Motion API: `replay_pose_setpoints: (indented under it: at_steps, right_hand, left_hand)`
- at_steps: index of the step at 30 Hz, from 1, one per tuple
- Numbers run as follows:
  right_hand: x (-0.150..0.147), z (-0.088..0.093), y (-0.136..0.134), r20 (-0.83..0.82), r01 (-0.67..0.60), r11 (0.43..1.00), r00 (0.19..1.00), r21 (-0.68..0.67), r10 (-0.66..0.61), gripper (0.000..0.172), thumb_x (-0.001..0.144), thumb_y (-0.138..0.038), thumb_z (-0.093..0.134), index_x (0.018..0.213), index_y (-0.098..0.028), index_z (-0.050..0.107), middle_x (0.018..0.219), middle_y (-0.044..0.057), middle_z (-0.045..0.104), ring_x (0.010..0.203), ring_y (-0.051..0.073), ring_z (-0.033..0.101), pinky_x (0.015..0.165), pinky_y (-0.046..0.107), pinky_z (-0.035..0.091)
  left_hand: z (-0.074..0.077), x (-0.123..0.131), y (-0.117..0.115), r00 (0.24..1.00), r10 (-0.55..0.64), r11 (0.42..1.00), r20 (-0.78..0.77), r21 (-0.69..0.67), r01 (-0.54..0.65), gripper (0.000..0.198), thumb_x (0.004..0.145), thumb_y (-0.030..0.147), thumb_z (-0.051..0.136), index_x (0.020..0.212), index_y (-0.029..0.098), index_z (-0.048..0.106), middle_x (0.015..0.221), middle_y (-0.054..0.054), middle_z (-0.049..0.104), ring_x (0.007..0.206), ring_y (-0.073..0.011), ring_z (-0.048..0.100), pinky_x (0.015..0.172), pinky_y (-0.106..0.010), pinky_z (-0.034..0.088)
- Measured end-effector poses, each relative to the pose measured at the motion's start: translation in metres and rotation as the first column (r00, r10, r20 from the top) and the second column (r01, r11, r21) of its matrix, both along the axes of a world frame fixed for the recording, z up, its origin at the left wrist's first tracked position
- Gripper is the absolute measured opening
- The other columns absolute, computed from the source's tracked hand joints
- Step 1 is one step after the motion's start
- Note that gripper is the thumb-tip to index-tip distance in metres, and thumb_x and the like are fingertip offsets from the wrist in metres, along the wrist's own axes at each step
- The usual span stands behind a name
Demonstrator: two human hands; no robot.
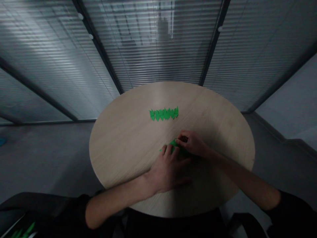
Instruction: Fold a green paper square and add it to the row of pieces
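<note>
Head view, dim light, looking down over a round pale wood table that I follow from afar. Nearest me, low at the left beyond the table's edge, some green leaf-like shapes show in the dark. Two dark sleeves come in from either side of the near edge.

The left hand reaches in over the near edge, spread wide, its thumb side blurred, fingertips down at a bright green piece. This piece lies on the table between the middle and the near edge, mostly hidden by the hands. The right hand comes from the right edge, fingers curled, thumb and forefinger drawn narrow at the piece's far side; I cannot tell whether they grip it.

As I judge it, the careful work here is small and two-handed: I would keep the left fingertips light and flat to steady the piece, let only the right thumb and forefinger shift it, and avoid bending its thin points.

Farther on, nearer the far edge, a row of green pointed pieces stands side by side, apart from both hands. Past the far edge hang window blinds.
</note>
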State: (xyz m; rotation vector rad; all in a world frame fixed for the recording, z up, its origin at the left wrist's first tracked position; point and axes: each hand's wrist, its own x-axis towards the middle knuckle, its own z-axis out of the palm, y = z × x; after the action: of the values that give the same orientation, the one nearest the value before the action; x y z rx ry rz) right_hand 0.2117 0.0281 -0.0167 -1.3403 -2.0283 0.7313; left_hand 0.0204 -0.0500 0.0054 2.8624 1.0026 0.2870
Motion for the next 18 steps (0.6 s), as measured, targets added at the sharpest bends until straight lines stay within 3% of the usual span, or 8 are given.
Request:
replay_pose_setpoints:
  at_steps: [5, 9, 11, 13, 15, 18]
  right_hand:
    - [0.001, -0.001, 0.002, -0.149, 0.004, 0.996, 0.989, -0.086, -0.017, 0.015, 0.085, -0.029, 0.067, 0.075, -0.018, 0.066, 0.073, 0.003, 0.067, 0.070, 0.017, 0.060, 0.066, 0.029, 0.045]
    - [0.003, 0.007, 0.001, -0.312, -0.034, 0.985, 0.950, -0.167, -0.020, 0.025, 0.084, -0.041, 0.067, 0.075, -0.018, 0.067, 0.072, 0.002, 0.064, 0.067, 0.016, 0.057, 0.063, 0.029, 0.043]
    - [0.003, 0.012, -0.001, -0.372, -0.068, 0.976, 0.928, -0.208, -0.015, 0.028, 0.082, -0.045, 0.068, 0.072, -0.018, 0.066, 0.069, 0.001, 0.060, 0.064, 0.014, 0.053, 0.059, 0.028, 0.040]
    - [0.003, 0.018, -0.003, -0.411, -0.076, 0.960, 0.910, -0.271, -0.044, 0.030, 0.080, -0.047, 0.071, 0.072, -0.019, 0.065, 0.065, -0.001, 0.056, 0.059, 0.012, 0.048, 0.054, 0.027, 0.036]
    - [0.003, 0.022, -0.005, -0.438, -0.091, 0.944, 0.897, -0.316, -0.060, 0.032, 0.078, -0.049, 0.072, 0.072, -0.018, 0.066, 0.063, -0.003, 0.053, 0.056, 0.011, 0.044, 0.051, 0.026, 0.033]
    - [0.004, 0.027, -0.007, -0.482, -0.117, 0.932, 0.874, -0.343, -0.068, 0.034, 0.077, -0.050, 0.075, 0.071, -0.018, 0.066, 0.062, -0.004, 0.050, 0.054, 0.010, 0.041, 0.049, 0.025, 0.030]
  left_hand:
    - [0.000, -0.011, 0.018, 0.984, 0.074, 0.997, 0.161, -0.050, -0.067, 0.047, 0.098, 0.045, 0.063, 0.133, 0.014, 0.060, 0.123, -0.020, 0.059, 0.114, -0.0372, 0.057, 0.095, -0.056, 0.053]
    - [0.002, -0.023, 0.051, 0.851, 0.261, 0.957, 0.457, -0.237, -0.166, 0.042, 0.096, 0.039, 0.066, 0.127, 0.012, 0.059, 0.121, -0.017, 0.063, 0.108, -0.0295, 0.061, 0.092, -0.045, 0.054]
    - [0.001, -0.027, 0.064, 0.776, 0.365, 0.877, 0.514, -0.469, -0.101, 0.037, 0.096, 0.042, 0.065, 0.120, 0.013, 0.064, 0.092, -0.007, 0.067, 0.080, -0.0206, 0.062, 0.072, -0.033, 0.052]
    - [-0.001, -0.030, 0.072, 0.756, 0.409, 0.770, 0.511, -0.637, 0.014, 0.034, 0.096, 0.046, 0.063, 0.103, 0.014, 0.070, 0.075, -0.002, 0.063, 0.067, -0.0154, 0.056, 0.061, -0.027, 0.044]
    - [-0.003, -0.031, 0.074, 0.736, 0.435, 0.702, 0.519, -0.708, 0.084, 0.035, 0.094, 0.047, 0.064, 0.089, 0.014, 0.070, 0.070, 0.000, 0.060, 0.061, -0.0122, 0.051, 0.055, -0.024, 0.037]
    - [-0.002, -0.032, 0.072, 0.705, 0.465, 0.643, 0.536, -0.752, 0.147, 0.034, 0.092, 0.046, 0.066, 0.084, 0.013, 0.069, 0.064, 0.002, 0.056, 0.055, -0.0094, 0.046, 0.052, -0.023, 0.033]
